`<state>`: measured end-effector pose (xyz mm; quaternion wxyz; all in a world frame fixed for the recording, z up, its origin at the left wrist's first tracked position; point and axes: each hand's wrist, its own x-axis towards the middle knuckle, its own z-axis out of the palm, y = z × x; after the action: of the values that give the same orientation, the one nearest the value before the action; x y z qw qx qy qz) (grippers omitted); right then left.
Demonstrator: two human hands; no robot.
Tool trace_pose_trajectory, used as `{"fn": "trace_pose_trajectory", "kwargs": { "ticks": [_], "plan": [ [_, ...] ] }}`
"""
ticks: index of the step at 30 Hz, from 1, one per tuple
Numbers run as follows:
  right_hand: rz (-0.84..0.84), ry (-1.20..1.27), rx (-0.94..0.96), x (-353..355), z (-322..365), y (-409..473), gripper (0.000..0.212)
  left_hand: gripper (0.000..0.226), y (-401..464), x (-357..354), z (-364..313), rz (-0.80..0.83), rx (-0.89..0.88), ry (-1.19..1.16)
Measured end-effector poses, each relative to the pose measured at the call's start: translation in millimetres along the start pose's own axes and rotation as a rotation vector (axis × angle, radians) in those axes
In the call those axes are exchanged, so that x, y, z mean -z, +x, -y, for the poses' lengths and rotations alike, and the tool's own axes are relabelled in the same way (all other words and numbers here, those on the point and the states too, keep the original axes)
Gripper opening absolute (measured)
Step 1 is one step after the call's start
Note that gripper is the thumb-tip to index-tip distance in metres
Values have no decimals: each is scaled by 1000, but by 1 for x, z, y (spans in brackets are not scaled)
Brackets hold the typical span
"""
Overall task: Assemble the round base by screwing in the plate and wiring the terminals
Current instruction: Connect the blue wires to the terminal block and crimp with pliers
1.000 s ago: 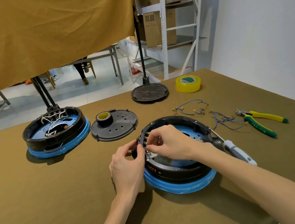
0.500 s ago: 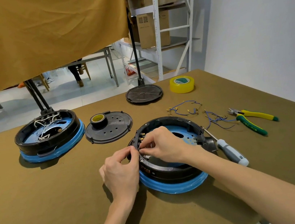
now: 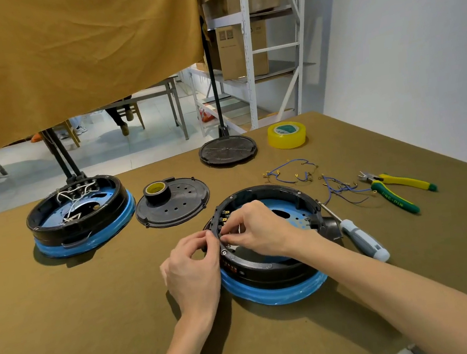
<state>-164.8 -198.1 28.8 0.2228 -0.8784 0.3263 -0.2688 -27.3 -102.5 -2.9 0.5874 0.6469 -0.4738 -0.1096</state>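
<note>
The round base [image 3: 271, 264] sits near the front of the counter [image 3: 68, 335]. A screwdriver [image 3: 361, 238] lies touching its right side, with pliers [image 3: 395, 187] farther right and loose wires [image 3: 294, 172] behind. A perforated plate [image 3: 176, 208] carrying a tape roll [image 3: 157, 191] lies behind-left, a second base [image 3: 82, 219] farther left. A larger tape roll [image 3: 287, 134] sits at the back, beside a stand foot [image 3: 228, 150].

Only semi-legible text: green pliers handle [image 3: 396, 200], yellow lettering, looks like "UNC-PIN", not certain. Print on cardboard boxes [image 3: 241, 49] and yellow tape roll [image 3: 287, 134] label too small to read.
</note>
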Motion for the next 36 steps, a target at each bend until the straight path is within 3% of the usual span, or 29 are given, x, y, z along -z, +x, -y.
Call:
{"fn": "trace_pose_trajectory", "kwargs": {
  "ticks": [11, 15, 19, 22, 25, 27, 30, 33, 36],
  "plan": [
    [-5, -53, -51, 3, 3, -4, 17, 5, 4, -4, 11, -18, -52, 6],
    [-23, -82, -113, 17, 2, -13, 24, 20, 12, -12, 15, 88, 25, -47],
    [-340, -92, -182, 58, -26, -12, 13, 50, 40, -22, 13, 363, 144, -157],
    [-440, -232, -373, 87, -66, 10, 17, 48, 53, -31, 15, 433, 165, -168],
    [-341, -411, -480, 99, -102, 38, 30, 41, 62, -35, 20, 441, 164, -217],
    [-143, -589, -515, 98, -120, 54, 40, 39, 68, -37, 24, 456, 160, -242],
    [80, -696, -550, 88, -138, 70, 33, 38, 73, -40, 31, 458, 151, -270],
    [21, -699, -514, 81, -150, 72, 25, 39, 71, -42, 36, 429, 153, -294],
    [-91, -496, -490, 86, -145, 68, 28, 37, 71, -43, 35, 417, 149, -307]
  ]
}}
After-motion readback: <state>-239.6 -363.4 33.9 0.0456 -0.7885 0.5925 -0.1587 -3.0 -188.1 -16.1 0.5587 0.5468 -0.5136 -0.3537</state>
